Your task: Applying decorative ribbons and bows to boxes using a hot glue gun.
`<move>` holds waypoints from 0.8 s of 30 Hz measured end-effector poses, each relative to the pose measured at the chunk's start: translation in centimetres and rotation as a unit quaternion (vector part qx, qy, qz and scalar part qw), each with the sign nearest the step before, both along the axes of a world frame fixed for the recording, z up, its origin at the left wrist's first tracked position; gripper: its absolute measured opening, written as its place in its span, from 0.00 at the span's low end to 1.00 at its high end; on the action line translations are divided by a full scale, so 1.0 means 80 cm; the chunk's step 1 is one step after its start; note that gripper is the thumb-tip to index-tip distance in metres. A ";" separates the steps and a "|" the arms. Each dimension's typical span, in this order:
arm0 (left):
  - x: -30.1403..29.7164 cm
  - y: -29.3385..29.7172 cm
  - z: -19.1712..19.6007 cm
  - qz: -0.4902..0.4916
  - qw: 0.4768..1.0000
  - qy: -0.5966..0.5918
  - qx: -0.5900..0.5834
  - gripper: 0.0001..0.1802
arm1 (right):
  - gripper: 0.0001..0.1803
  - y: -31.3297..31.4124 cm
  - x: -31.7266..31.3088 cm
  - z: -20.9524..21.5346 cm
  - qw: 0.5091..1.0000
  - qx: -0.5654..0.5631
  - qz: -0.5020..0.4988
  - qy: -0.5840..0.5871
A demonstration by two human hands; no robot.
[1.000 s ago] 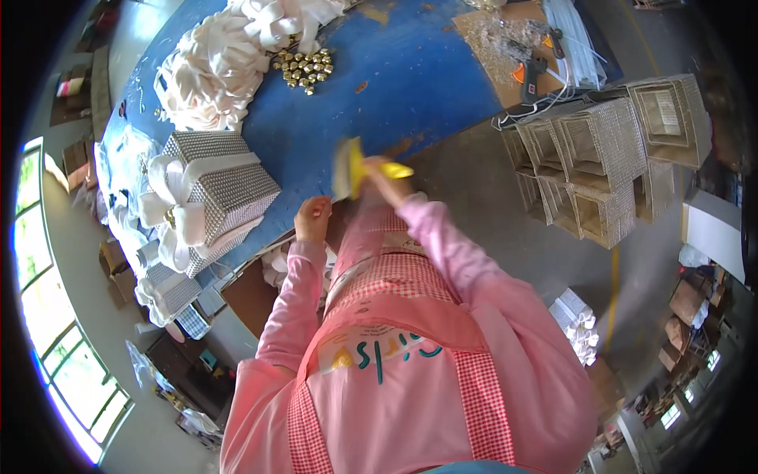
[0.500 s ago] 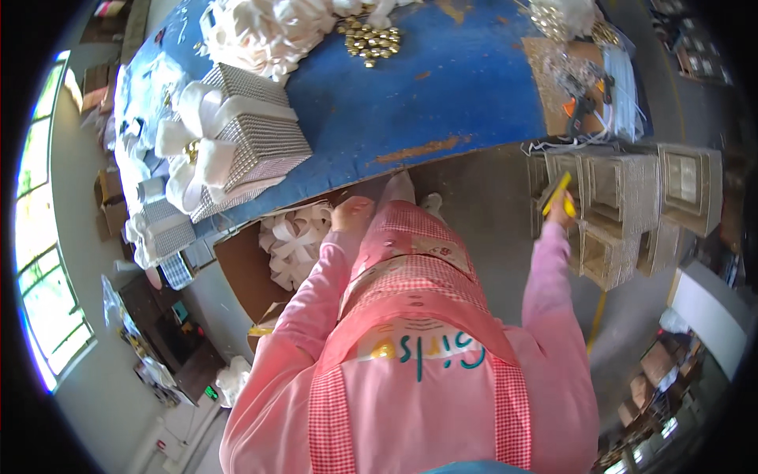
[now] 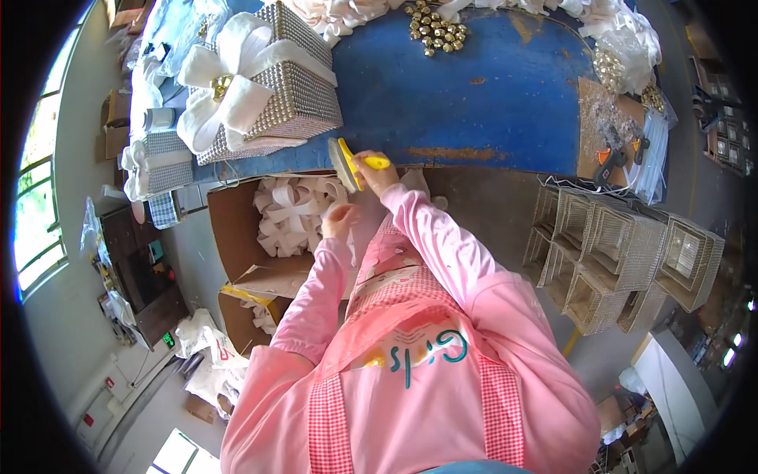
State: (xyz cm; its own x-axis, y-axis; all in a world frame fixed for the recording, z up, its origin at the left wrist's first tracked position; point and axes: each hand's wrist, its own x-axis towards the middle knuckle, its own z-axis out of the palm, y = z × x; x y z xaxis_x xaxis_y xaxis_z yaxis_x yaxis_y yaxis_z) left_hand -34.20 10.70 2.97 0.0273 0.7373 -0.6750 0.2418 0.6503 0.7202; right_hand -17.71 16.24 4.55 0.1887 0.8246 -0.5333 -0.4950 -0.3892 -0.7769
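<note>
My right hand (image 3: 377, 175) grips the yellow handle of a flat round tool (image 3: 347, 162) at the near edge of the blue table (image 3: 474, 95). My left hand (image 3: 339, 221) is just below it, pinching a small white piece; what it is I cannot tell. To the left on the table stands a studded silver gift box (image 3: 272, 95) with a white bow (image 3: 225, 79) and a gold centre.
An open cardboard box (image 3: 237, 237) of white bows (image 3: 296, 217) sits under the table's edge. Gold beads (image 3: 434, 28) and white fabric flowers lie at the far side. Several empty mesh box frames (image 3: 616, 253) are stacked on the floor to the right. Glue guns (image 3: 620, 154) lie on a board.
My right hand came back from the mesh frames at the right to the table edge with the yellow tool. The view shifted left, bringing the bow box under my left hand.
</note>
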 end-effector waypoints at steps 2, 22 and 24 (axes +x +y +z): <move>-0.022 -0.013 -0.003 0.029 0.999 0.014 -0.014 0.08 | 0.10 0.002 0.041 -0.011 0.993 0.063 0.006 -0.098; 0.222 0.054 0.025 -0.282 0.954 -0.086 -0.058 0.14 | 0.20 -0.192 0.343 0.002 0.783 -0.059 -0.618 0.030; 0.237 0.046 0.042 -0.152 0.943 -0.240 -0.177 0.20 | 0.22 -0.193 0.357 -0.004 0.774 -0.083 -0.621 0.091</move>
State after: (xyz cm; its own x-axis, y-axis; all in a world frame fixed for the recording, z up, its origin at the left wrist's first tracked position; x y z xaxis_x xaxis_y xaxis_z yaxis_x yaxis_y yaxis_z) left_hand -15.20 14.34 6.35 0.5647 0.3781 -0.7336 0.1573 0.8233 0.5454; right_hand 10.83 0.77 4.26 0.6910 -0.0158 -0.7226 -0.6618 0.3882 -0.6414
